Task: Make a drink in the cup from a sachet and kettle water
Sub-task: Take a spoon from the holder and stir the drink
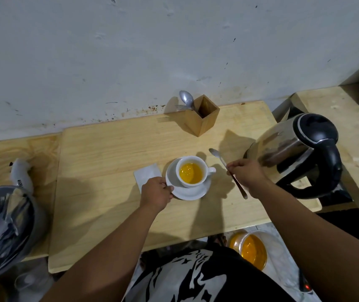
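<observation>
Steel spoon point(226, 171) pinched in right hand point(247, 175), bowl tilted up.

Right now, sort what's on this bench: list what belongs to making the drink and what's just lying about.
Part of the job: cup of yellow drink on its saucer, held by the left hand; spoon in the right hand; kettle; white sachet.

Lying about: wooden cutlery holder, grey bin, tub of yellow liquid on the floor.

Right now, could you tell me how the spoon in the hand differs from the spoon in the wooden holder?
The held spoon is gripped by the right hand, slanted above the table, bowl pointing away; the holder spoon stands bowl-up in the wooden holder, untouched, beside a fork. Its bowl looks broader. Both are plain metal.
</observation>
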